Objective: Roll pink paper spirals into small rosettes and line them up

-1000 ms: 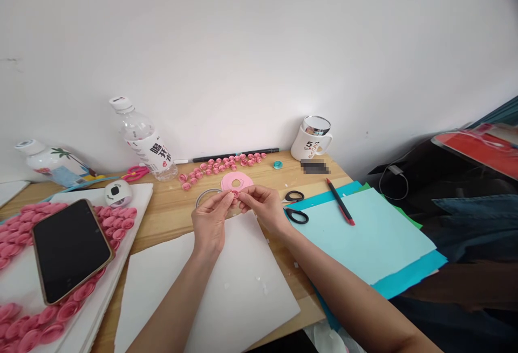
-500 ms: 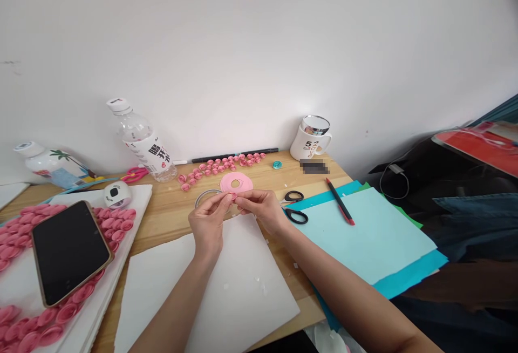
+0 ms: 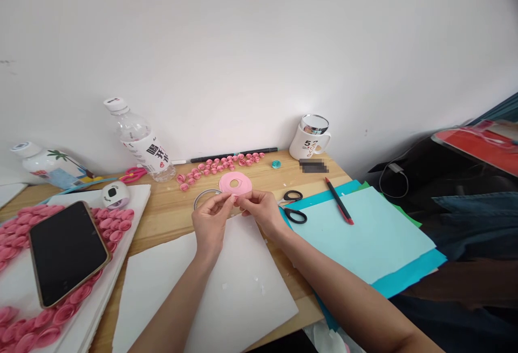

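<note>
My left hand (image 3: 210, 221) and my right hand (image 3: 263, 212) meet above the far edge of a white sheet (image 3: 234, 288). Both pinch a small piece of pink paper (image 3: 235, 197) between thumbs and fingertips; most of it is hidden by the fingers. Just beyond them lies a pink paper ring (image 3: 225, 180) with a hole in its middle. A grey ring-shaped item (image 3: 199, 197), perhaps a tape roll, is partly covered by my left hand. Several small rolled pink paper flowers (image 3: 214, 168) stand in rows farther back.
Scissors with black handles (image 3: 295, 215) lie right of my hands, by blue paper sheets (image 3: 364, 234) bearing a pen (image 3: 339, 202). A mug (image 3: 305, 142) and a bottle (image 3: 148, 148) stand near the wall. At left, a phone (image 3: 68, 253) rests on a board of pink flowers (image 3: 65, 312).
The hands stay together on the pink paper, the fingers shifting slightly around it. The whole view has moved a little; the things on the table keep their places.
</note>
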The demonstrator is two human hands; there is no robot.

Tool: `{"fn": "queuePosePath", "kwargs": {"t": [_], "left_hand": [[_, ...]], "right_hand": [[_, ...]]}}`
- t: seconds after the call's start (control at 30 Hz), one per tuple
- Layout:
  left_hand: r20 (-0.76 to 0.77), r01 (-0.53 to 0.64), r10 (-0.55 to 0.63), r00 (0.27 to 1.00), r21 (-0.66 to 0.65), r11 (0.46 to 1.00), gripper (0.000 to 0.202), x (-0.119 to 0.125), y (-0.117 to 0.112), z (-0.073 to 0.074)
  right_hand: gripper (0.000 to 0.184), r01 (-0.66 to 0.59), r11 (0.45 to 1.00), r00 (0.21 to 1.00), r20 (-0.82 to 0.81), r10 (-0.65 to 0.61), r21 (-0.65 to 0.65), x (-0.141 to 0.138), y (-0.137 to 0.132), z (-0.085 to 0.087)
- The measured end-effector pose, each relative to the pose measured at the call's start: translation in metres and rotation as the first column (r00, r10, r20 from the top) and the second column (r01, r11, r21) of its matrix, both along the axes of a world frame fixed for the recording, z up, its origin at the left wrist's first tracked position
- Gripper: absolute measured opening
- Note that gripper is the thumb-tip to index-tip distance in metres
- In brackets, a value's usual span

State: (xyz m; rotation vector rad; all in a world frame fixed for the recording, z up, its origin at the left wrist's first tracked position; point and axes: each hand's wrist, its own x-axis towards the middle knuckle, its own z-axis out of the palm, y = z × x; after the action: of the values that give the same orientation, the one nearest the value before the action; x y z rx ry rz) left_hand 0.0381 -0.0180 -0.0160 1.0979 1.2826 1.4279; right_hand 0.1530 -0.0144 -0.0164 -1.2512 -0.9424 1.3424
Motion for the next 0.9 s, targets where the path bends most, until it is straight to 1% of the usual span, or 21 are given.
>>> {"fn": "queuePosePath", "kwargs": {"t": [0.13,0.3,0.43,0.6,0.73,0.83,0.9], "left_hand": [[-0.066,0.034,-0.032,0.997,0.026,0.999,0.022,0.0006,0.0012,-0.0001],[-0.107,0.066,-0.06,0.992,0.044,0.997,0.023,0.0022,0.0002,0.0033],[-0.097,0.085,-0.081,0.992,0.034,0.996,0.029,0.0036,-0.0018,0.0067],[-0.052,0.081,-0.081,0.995,-0.009,0.997,0.034,0.0021,-0.0004,0.0059],[-0.012,0.097,-0.098,0.995,-0.041,0.994,0.031,-0.0007,0.0026,0.0005],[-0.052,0.103,-0.103,0.993,-0.005,0.995,0.023,-0.0013,0.0029,-0.0021],[-0.078,0.085,-0.084,0.993,0.018,0.996,0.018,-0.0006,0.0018,-0.0018]], "right_hand": [[0.016,0.023,1.0,0.999,0.045,-0.022,-0.013,-0.0005,0.0006,-0.0037],[0.015,0.034,0.999,0.995,0.094,-0.032,-0.024,0.0005,0.0025,-0.0069],[0.015,0.036,0.999,0.992,0.12,-0.033,-0.022,0.0011,0.0025,-0.0048],[0.016,-0.009,1.0,0.988,0.155,0.007,0.014,0.0017,-0.0005,0.0012],[0.015,-0.006,1.0,0.983,0.181,0.001,0.029,0.0018,-0.0015,0.002],[0.014,0.007,0.999,0.99,0.139,-0.012,0.034,0.0009,-0.0015,-0.0006],[0.015,0.01,0.997,0.982,0.187,-0.024,0.073,-0.0001,-0.0025,-0.0025]]}}
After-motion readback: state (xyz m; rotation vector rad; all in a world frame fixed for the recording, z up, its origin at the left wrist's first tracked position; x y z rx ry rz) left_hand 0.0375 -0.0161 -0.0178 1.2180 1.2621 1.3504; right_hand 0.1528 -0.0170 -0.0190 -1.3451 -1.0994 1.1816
